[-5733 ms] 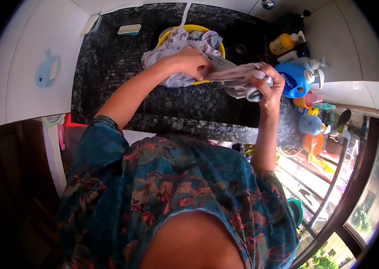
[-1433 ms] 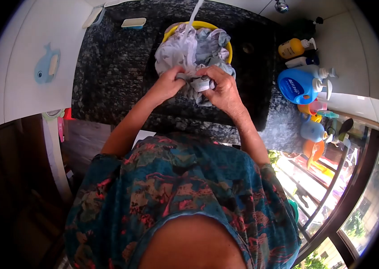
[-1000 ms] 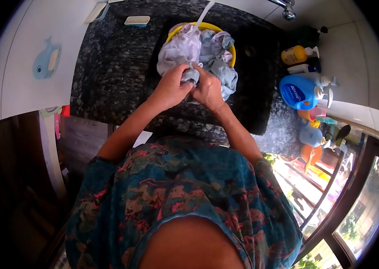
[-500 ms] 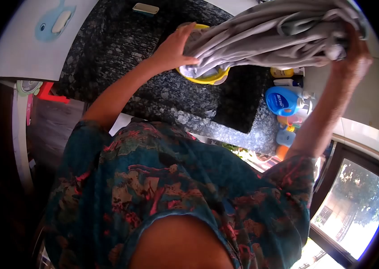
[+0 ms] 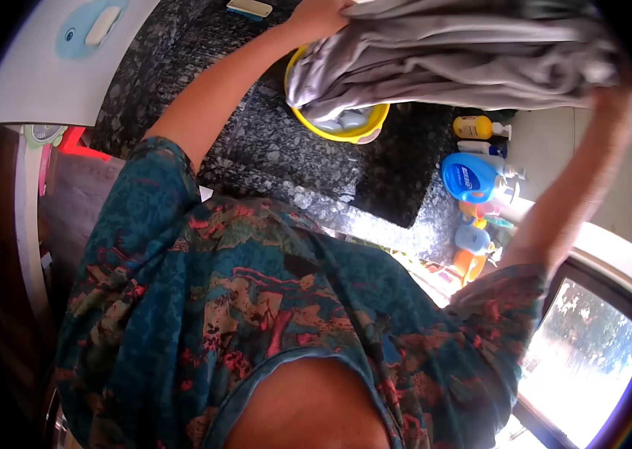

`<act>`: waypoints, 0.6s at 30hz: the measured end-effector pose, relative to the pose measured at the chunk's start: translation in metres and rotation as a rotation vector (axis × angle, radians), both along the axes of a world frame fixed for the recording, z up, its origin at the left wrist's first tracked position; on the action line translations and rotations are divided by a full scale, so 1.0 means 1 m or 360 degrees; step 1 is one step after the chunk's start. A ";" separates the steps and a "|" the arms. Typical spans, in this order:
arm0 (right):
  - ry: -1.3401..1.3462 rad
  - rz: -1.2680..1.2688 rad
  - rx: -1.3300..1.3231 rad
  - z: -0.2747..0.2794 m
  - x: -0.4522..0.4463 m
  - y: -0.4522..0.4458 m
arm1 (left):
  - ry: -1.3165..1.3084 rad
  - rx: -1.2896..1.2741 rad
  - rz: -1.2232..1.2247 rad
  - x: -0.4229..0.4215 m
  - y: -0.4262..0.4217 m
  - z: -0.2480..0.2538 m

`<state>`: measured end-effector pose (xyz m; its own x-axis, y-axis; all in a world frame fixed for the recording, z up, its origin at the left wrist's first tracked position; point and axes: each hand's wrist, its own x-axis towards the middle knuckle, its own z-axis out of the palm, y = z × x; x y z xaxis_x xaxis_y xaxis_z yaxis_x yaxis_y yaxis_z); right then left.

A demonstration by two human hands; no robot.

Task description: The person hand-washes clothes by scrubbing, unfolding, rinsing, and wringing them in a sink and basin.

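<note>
A wet-looking grey garment stretches sideways between my two hands, in long folds. My left hand is closed on its upper left edge, near the top of the view. At the far right, my right hand grips the bunched other end; blur and cloth hide most of its fingers. The garment's lower left part hangs into a yellow basin. Water or something pale shows inside, beside the cloth. The basin stands in a dark stone sink area.
Speckled granite counter surrounds the basin. On the right edge stand a yellow pump bottle, a blue detergent bottle and several smaller bottles. A brush lies at the back left. White soap rests in a whale-shaped holder.
My left hand has moved up and right from the basin rim onto the garment's upper edge. My right hand has moved right and slightly down, and the garment is spread wider.
</note>
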<state>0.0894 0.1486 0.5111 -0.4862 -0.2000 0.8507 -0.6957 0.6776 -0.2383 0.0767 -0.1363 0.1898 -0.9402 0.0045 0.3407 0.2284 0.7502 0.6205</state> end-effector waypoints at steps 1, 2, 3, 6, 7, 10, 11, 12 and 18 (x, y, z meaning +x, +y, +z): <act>-0.0059 -0.0001 0.0054 -0.029 0.000 -0.003 | 0.0028 -0.0032 0.0106 0.020 0.002 -0.002; -0.0160 0.0017 0.0078 -0.065 0.000 -0.009 | -0.0095 0.0076 0.0222 0.032 0.003 -0.018; -0.0352 0.0083 0.0018 -0.101 0.004 -0.017 | -0.0218 0.0071 0.0282 0.037 0.001 -0.042; -0.0893 0.0314 -0.0321 -0.239 -0.011 -0.020 | -0.0682 0.0082 0.0157 0.058 0.004 -0.083; -0.0859 0.0328 -0.0199 -0.262 -0.001 -0.030 | -0.0652 -0.0019 0.0218 0.065 0.015 -0.080; -0.1208 0.0123 -0.0062 -0.379 -0.009 -0.026 | -0.0456 -0.0360 0.0130 0.059 0.037 -0.105; -0.1342 -0.0116 0.0250 -0.407 -0.011 -0.024 | -0.0370 -0.0475 0.0086 0.055 0.045 -0.120; -0.1421 -0.0298 0.0482 -0.426 -0.011 -0.027 | -0.0392 -0.0559 0.0033 0.050 0.051 -0.129; -0.1770 -0.0527 0.0723 -0.482 -0.049 -0.041 | -0.0617 -0.0806 -0.0133 0.037 0.069 -0.151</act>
